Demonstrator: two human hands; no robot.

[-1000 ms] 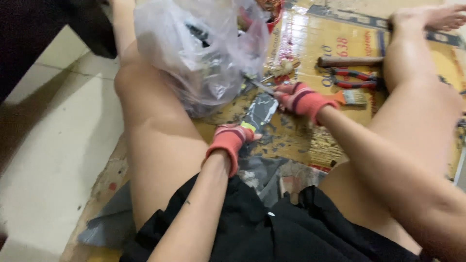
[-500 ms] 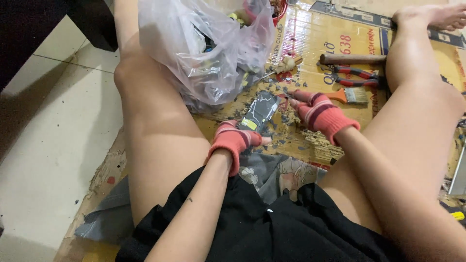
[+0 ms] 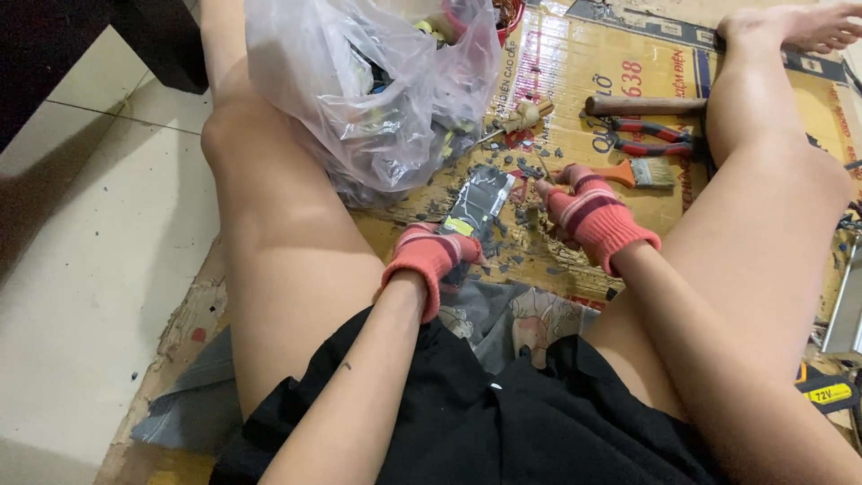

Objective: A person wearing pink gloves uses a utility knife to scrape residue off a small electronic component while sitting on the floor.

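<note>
Left hand (image 3: pixel 431 260) keeps its closed grip on near end of dark flat component (image 3: pixel 480 202), lying on cardboard (image 3: pixel 575 67) between our legs. Right hand (image 3: pixel 588 211) has drawn back from plastic bag (image 3: pixel 377 90); now fingers curled beside component's far edge, pinching something small, we cannot tell what. Prying looks underway.

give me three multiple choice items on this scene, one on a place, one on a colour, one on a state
1. Where does the plastic bag lie?
A. on the left thigh
B. beside the paintbrush
C. on the floor tiles

2. What colour are the gloves?
A. blue
B. red-pink
C. green

3. What is the left hand doing?
A. hanging free
B. gripping the hammer
C. holding the dark flat piece

Key: 1 A, the bag rests against that thigh; 2 B, both the left hand and the right hand wear red-pink knit; 3 C, its fingers close on the piece's near end.
</note>
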